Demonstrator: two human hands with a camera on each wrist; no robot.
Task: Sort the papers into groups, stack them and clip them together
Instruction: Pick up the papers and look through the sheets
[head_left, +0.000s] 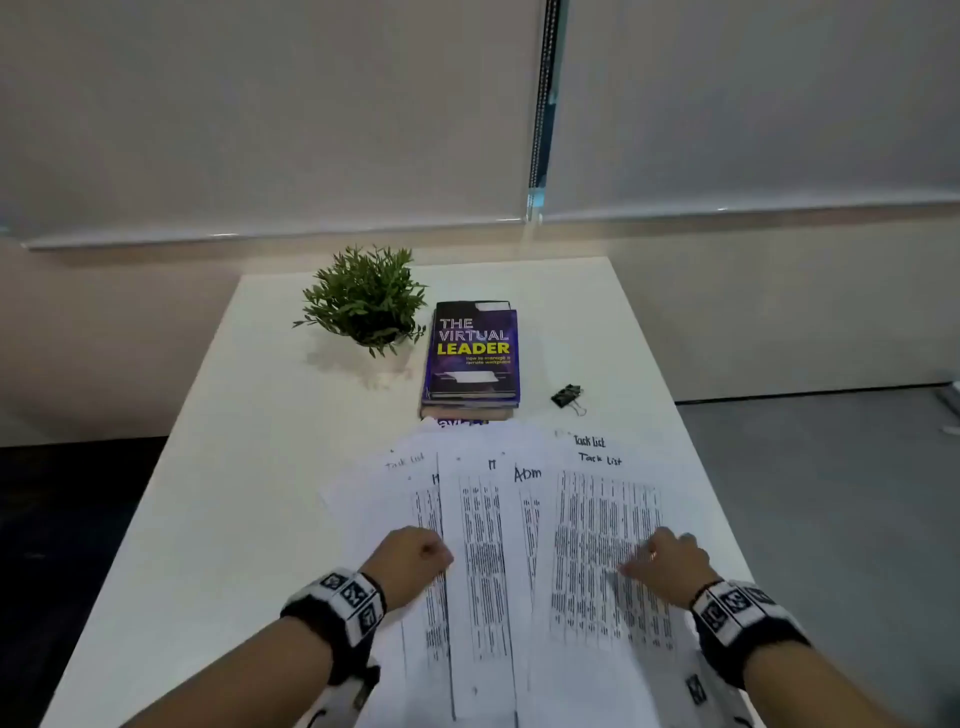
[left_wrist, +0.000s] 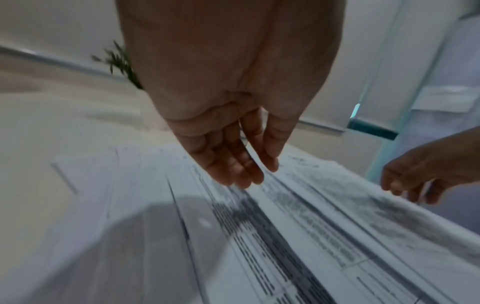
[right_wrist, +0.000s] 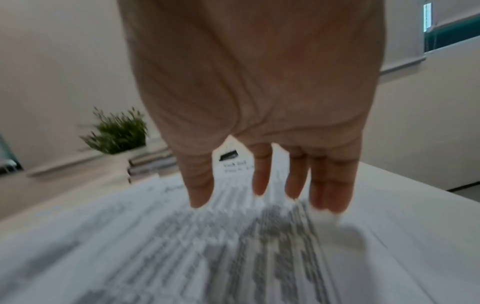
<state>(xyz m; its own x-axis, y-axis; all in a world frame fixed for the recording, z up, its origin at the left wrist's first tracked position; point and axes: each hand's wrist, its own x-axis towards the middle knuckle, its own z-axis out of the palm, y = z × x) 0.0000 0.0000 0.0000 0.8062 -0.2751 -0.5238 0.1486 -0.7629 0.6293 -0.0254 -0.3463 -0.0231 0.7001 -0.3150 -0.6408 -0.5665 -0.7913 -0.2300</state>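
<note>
Several printed sheets (head_left: 483, 545) lie fanned out and overlapping on the white table (head_left: 249, 467), with handwritten headings such as "Task list", "IT" and "Adm". My left hand (head_left: 415, 558) hovers over the left sheets; in the left wrist view (left_wrist: 257, 174) its fingers point straight down at the papers (left_wrist: 285, 236) and hold nothing. My right hand (head_left: 665, 564) is over the right "Task list" sheet; in the right wrist view (right_wrist: 262, 193) its straight fingertips reach the paper (right_wrist: 207, 246). Black binder clips (head_left: 569, 397) lie beyond the papers, at the back right.
A stack of books (head_left: 472, 353) with a purple cover on top sits just behind the papers. A small potted plant (head_left: 363, 301) stands to its left. The table's right edge (head_left: 691, 431) runs close to the right-hand sheets, with grey floor beyond.
</note>
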